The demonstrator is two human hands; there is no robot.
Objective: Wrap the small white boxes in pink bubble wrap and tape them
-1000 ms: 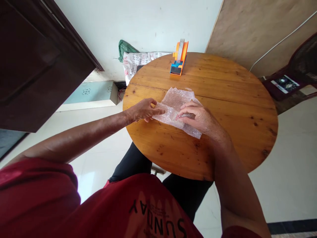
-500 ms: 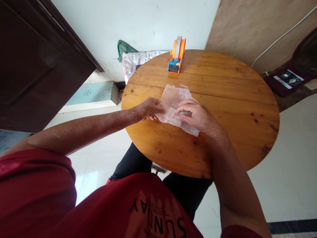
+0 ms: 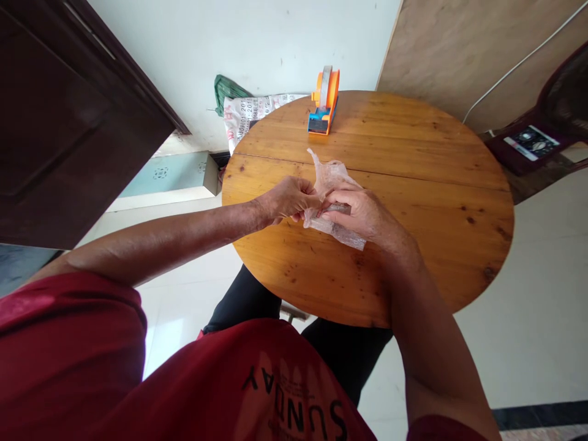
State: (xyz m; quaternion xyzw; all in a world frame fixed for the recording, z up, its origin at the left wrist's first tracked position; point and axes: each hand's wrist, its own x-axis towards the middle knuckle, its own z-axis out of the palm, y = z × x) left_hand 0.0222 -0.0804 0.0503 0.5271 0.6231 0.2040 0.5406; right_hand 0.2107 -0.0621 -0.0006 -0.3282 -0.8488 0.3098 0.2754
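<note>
The left hand (image 3: 294, 199) pinches the bubble wrap (image 3: 334, 174) on its left side. The right hand (image 3: 374, 217) curls over it, grip unclear. It looks light and soft, best held by its edges.

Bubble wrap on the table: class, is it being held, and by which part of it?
The bubble wrap is held: the left hand pinches its left side. The right hand is over its middle; what it grips cannot be told.

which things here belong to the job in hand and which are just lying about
In the job:
bubble wrap, left hand pinching it, right hand on it
round table underneath
tape dispenser, probably

Lying about:
printed sack
green bag
long box
</note>
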